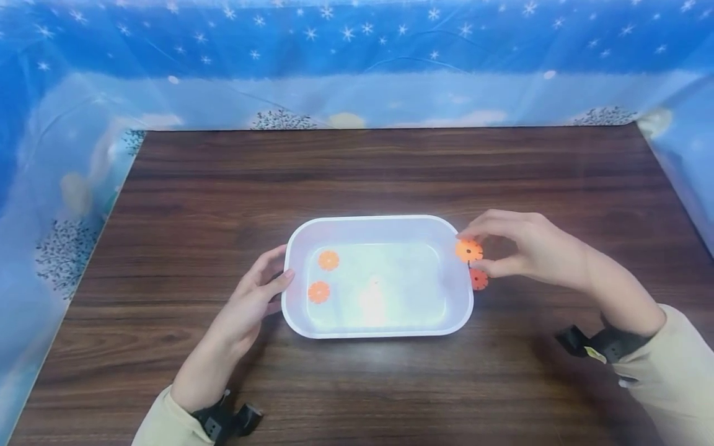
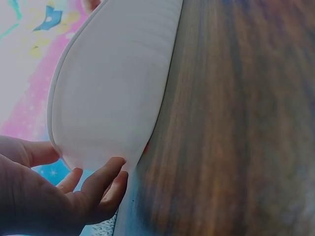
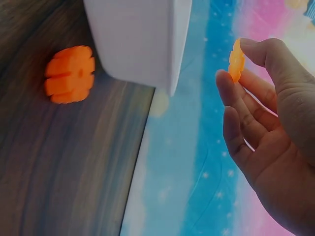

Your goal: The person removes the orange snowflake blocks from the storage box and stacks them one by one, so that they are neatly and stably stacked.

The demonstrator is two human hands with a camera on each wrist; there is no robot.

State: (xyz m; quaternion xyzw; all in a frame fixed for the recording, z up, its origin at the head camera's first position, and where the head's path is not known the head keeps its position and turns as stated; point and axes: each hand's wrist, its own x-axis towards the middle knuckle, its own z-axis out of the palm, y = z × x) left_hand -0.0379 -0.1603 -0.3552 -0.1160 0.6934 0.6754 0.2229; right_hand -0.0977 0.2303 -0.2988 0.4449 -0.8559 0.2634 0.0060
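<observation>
A white plastic tub stands on the table in the head view. My left hand grips its left end, thumb over the rim and fingers along the outer wall. Between thumb and fingertips, my right hand pinches an orange notched disc at the tub's right rim. From the right wrist this disc shows edge-on, raised above the tabletop. Below it, just outside the tub, a stack of red-orange notched discs sits on the table. Two orange discs lie inside the tub at its left.
The dark wood-grain table extends around the tub on all sides. Behind it and along its sides hangs a blue cloth with snowflakes. A black wrist camera is strapped to the left wrist, another to the right.
</observation>
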